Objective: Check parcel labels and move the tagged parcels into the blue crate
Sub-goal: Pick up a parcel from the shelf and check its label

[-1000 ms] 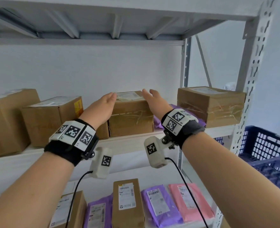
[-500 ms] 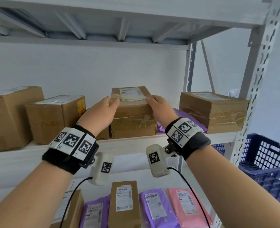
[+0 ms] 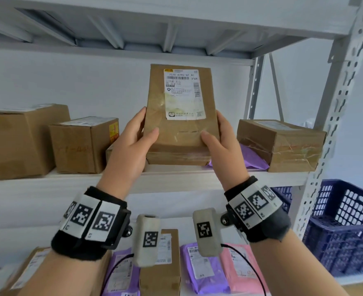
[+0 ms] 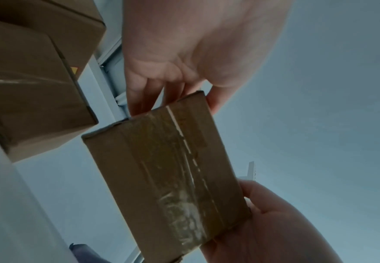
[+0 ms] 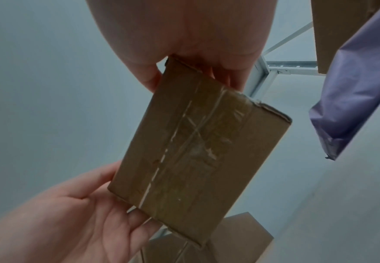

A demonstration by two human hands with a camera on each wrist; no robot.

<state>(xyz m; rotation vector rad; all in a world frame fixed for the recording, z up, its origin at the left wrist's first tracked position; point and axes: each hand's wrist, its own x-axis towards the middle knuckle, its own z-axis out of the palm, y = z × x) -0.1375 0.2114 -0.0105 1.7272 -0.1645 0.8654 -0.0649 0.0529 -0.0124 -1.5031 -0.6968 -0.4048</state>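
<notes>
Above the middle shelf board (image 3: 176, 178), seen from the head camera, I hold a flat brown cardboard parcel (image 3: 180, 116) tipped up so its white printed label (image 3: 182, 94) faces me. My left hand (image 3: 131, 144) grips its left edge and my right hand (image 3: 221, 142) its right edge, thumbs on the front, fingers behind. Around it on the shelf stand two brown cartons at left (image 3: 84, 144), a taped brown carton at right (image 3: 281, 145) resting on a purple poly mailer (image 3: 253, 159), and another brown box (image 3: 176, 160) directly under my parcel. A dark blue slotted plastic crate (image 3: 345, 227) sits low right, beyond the grey perforated upright (image 3: 334, 116). Purple and pink mailers lie on the lower shelf, partly hidden by my wrists.

From the left wrist, the parcel's taped narrow side (image 4: 168, 170) fills the centre, my left fingers (image 4: 144, 89) curled behind one end, the right hand at the other.

From the right wrist, the same taped side (image 5: 198, 151) shows, pinched between thumb and fingers, purple mailer at right.
</notes>
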